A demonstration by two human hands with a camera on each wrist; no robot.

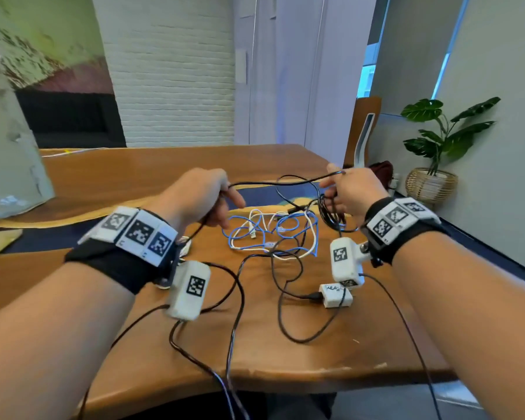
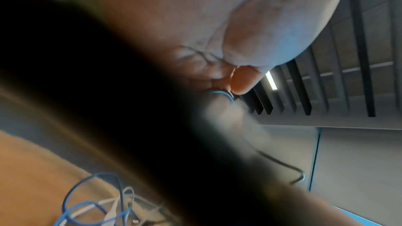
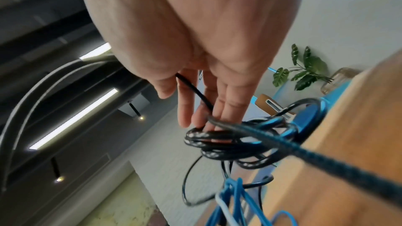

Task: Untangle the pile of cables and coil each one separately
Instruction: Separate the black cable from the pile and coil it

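Observation:
A black cable [image 1: 273, 184] stretches in the air between my two hands above the wooden table [image 1: 134, 177]. My left hand [image 1: 225, 201] grips one part of it, and the strand [image 2: 222, 94] passes under the thumb in the left wrist view. My right hand [image 1: 334, 189] pinches the other part, and several loops of the same black cable [image 3: 228, 142] hang from its fingers [image 3: 217, 109] as a coil [image 1: 331, 215]. A tangle of blue cable [image 1: 240, 237] and white cable [image 1: 311, 234] lies on the table between and below the hands, also seen as the blue cable [image 3: 234, 200].
A white adapter block [image 1: 335, 295] with a black plug sits near the front right, with loose black loops [image 1: 288, 322] around it. A crumpled grey sheet [image 1: 6, 147] stands at the left. A chair back [image 1: 364, 131] and a potted plant [image 1: 437, 140] are beyond the table's right side.

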